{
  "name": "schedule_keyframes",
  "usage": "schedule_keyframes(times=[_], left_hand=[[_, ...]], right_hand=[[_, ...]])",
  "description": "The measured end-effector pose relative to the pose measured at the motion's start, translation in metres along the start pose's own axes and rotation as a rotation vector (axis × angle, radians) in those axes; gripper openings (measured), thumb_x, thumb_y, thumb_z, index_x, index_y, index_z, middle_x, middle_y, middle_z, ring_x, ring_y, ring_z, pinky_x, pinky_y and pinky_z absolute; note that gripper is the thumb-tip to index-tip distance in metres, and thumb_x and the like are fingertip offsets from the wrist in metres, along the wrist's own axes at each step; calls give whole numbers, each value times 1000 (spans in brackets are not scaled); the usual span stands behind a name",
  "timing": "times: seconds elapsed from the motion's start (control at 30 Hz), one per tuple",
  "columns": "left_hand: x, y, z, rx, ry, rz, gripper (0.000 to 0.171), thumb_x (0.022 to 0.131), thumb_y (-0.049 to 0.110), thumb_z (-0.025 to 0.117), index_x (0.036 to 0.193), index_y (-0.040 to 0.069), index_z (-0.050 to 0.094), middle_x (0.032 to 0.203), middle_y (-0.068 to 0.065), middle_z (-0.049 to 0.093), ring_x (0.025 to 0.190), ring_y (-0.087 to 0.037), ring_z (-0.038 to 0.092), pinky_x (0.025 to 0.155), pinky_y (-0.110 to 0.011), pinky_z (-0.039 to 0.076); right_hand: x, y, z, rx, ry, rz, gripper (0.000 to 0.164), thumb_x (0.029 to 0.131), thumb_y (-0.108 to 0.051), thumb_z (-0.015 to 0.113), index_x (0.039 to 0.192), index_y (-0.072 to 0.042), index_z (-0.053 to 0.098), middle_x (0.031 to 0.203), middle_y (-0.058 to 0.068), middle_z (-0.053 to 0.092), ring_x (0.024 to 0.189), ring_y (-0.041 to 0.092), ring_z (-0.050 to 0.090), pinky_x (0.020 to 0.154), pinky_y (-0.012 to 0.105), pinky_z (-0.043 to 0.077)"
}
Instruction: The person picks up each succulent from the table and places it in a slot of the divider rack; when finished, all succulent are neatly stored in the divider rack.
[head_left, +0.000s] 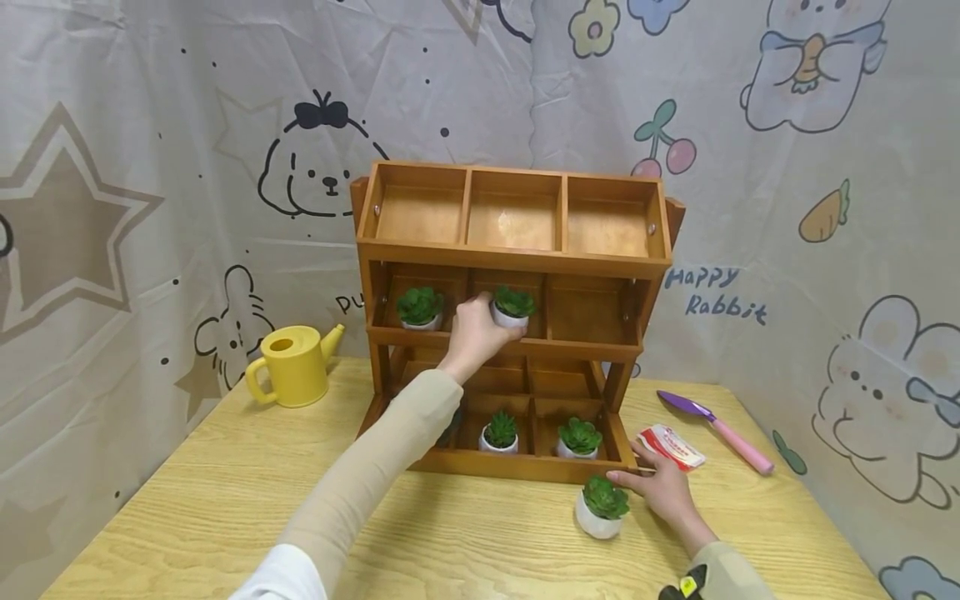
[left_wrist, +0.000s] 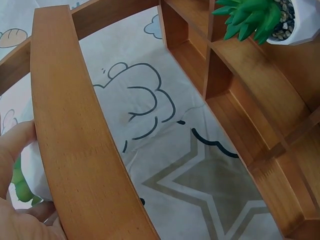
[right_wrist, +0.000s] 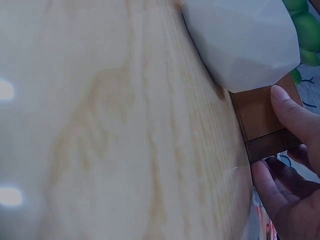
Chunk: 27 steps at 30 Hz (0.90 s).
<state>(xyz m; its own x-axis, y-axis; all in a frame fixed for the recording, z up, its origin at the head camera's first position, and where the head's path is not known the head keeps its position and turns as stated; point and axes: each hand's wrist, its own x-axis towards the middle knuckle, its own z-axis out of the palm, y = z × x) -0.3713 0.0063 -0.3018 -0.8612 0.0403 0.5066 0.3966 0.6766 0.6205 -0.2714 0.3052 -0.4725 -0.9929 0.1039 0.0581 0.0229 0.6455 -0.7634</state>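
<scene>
My left hand [head_left: 477,333] holds a small potted succulent [head_left: 513,307] by its white pot, at the middle compartment of the wooden shelf's [head_left: 517,260] second tier. In the left wrist view a shelf board hides part of that pot. Down at the lower right, my right hand [head_left: 666,492] grips the front corner of the shelf's bottom tier, thumb on the front board [right_wrist: 260,112] and fingers round the end. Just left of this hand, another potted succulent [head_left: 600,508] stands on the table before the shelf.
A potted succulent [head_left: 420,308] sits in the second tier's left compartment. More pots, among them a spiky one [head_left: 499,432] and a rosette one [head_left: 579,437], occupy the bottom tier. A yellow watering can [head_left: 294,367] stands left; a red-and-white packet [head_left: 672,447] and purple trowel [head_left: 716,429] lie right.
</scene>
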Motion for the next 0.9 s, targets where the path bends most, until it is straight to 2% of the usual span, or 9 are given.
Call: schedule_keyframes(times=[0.27,0.47,0.7,0.9], left_hand=[[1,1,-1,25,-20,-13,57,71,34,83,111,0,62,99,-16,68,84,-29,67,69,-39,56],[1,1,-3,0,-35,1,52,72,34,81,108,2,62,95,-14,69,80,-27,67,67,-37,56],[0,1,-3,1,-48,-5,50,73,33,80,108,3,61,96,-13,69,83,-27,68,70,-37,56],[-1,2,0,8,-34,-7,52,72,31,81,109,2,60,97,-14,69,87,-30,68,73,-40,56]], right_hand=[[1,1,1,-10,1,-1,85,77,-40,78,140,5,42,128,34,53,112,44,59,93,49,49],[1,2,1,-6,1,-5,85,77,-40,78,140,5,42,129,35,52,112,44,59,93,49,49],[2,3,1,-7,5,-5,85,77,-40,79,140,5,43,129,35,52,112,44,59,93,49,49],[2,3,1,-3,1,-2,85,77,-40,78,141,5,42,130,34,52,113,44,58,93,49,49]])
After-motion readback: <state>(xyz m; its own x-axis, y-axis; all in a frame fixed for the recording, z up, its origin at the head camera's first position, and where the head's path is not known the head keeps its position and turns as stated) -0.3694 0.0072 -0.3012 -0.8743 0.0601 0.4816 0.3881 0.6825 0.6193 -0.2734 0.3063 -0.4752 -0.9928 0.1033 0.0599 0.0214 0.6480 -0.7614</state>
